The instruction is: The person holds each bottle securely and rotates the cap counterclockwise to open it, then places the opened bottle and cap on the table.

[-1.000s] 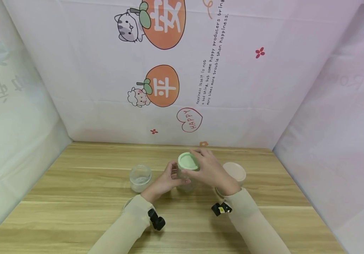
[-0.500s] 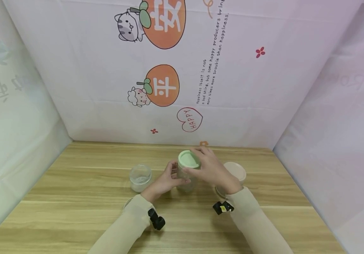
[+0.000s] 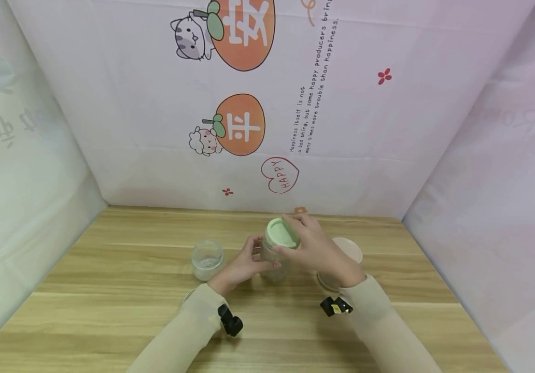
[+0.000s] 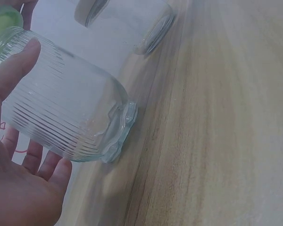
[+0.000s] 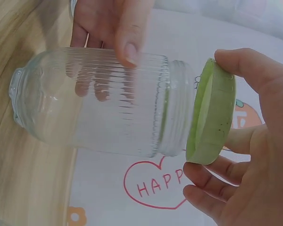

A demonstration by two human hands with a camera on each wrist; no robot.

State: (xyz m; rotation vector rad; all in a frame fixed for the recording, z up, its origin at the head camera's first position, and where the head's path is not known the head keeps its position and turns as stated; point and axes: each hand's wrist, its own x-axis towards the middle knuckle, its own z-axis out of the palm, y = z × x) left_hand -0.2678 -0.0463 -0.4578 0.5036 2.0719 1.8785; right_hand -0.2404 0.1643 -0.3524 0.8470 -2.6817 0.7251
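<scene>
A clear ribbed glass jar [image 5: 118, 103] stands upright on the table, its threaded neck bare in the right wrist view. My left hand [image 3: 241, 267] holds it round the side, thumb on the near face and fingers behind. With thumb and fingers, my right hand [image 3: 316, 248] grips a light green lid [image 5: 214, 115] by its rim. The lid is tilted and sits just off the jar's mouth, with a narrow gap between them. Through the glass in the left wrist view, the jar [image 4: 61, 99] shows nothing inside.
A small open glass jar [image 3: 207, 261] stands to the left. Behind my right wrist is another jar with a pale pink lid [image 3: 349, 250]. A round clear rim [image 3: 187, 297] peeks out by my left sleeve. A printed cloth [image 3: 342, 171] hangs behind the wooden table [image 3: 123, 290].
The green lid has risen off the jar's mouth and tilted, moving slightly right with my right hand. My left hand has kept its hold on the jar.
</scene>
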